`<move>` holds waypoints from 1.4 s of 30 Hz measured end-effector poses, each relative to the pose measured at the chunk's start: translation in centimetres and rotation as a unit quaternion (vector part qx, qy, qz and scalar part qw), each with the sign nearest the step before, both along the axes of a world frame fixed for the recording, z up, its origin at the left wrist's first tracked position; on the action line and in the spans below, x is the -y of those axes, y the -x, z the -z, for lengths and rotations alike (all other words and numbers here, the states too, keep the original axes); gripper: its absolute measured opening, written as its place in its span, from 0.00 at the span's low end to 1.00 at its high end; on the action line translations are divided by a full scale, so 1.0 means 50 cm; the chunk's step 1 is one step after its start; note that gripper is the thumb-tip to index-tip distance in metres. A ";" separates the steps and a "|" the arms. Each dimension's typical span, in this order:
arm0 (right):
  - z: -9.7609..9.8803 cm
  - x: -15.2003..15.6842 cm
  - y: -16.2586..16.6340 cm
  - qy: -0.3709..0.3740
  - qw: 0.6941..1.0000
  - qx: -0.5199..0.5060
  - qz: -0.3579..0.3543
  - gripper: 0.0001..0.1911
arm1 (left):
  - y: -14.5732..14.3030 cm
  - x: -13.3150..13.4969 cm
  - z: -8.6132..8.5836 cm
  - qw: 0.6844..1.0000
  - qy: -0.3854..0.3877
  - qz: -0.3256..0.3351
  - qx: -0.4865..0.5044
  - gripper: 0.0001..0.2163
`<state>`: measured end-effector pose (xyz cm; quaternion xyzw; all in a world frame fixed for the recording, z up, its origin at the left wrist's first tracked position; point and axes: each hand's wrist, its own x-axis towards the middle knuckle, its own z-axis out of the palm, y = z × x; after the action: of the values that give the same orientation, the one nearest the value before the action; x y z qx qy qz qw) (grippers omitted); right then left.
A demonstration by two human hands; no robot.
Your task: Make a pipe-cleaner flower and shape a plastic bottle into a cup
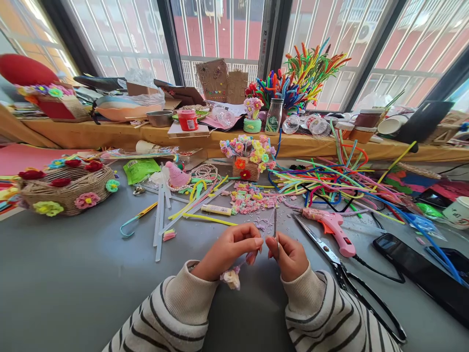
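Observation:
Both hands meet over the grey table just in front of me. My left hand [229, 249] is closed in a pinch on a thin pipe cleaner whose end carries a small cream and pink twisted flower [232, 278] hanging below the wrist. My right hand [289, 254] is closed round a thin grey stick [274, 226] that stands upright between its fingers. The fingertips of the two hands nearly touch. Striped cream sleeves cover both wrists.
A pink glue gun [331, 226] and scissors [322, 244] lie right of my hands, a black phone [421, 266] further right. A pile of coloured pipe cleaners [330, 181] lies beyond. A woven basket with flowers [68, 188] stands left; glue sticks [160, 220] lie ahead.

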<state>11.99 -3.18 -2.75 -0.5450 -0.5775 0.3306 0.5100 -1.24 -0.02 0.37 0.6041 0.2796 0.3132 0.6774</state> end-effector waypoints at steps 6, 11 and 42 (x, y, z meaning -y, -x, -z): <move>0.009 -0.004 -0.004 0.003 1.000 -0.001 -0.017 0.23 | -0.001 -0.002 0.000 1.000 0.004 -0.020 0.003 0.07; 0.010 -0.003 -0.007 0.017 0.998 0.004 -0.062 0.25 | 0.000 -0.001 -0.001 1.000 0.014 -0.020 0.005 0.07; 0.005 -0.003 0.000 0.006 1.000 0.019 -0.023 0.23 | -0.001 0.000 -0.003 1.000 0.003 -0.006 -0.016 0.07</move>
<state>11.98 -3.04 -2.99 -0.5413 -0.5974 0.3351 0.4877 -1.21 -0.02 0.51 0.6052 0.2946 0.3068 0.6729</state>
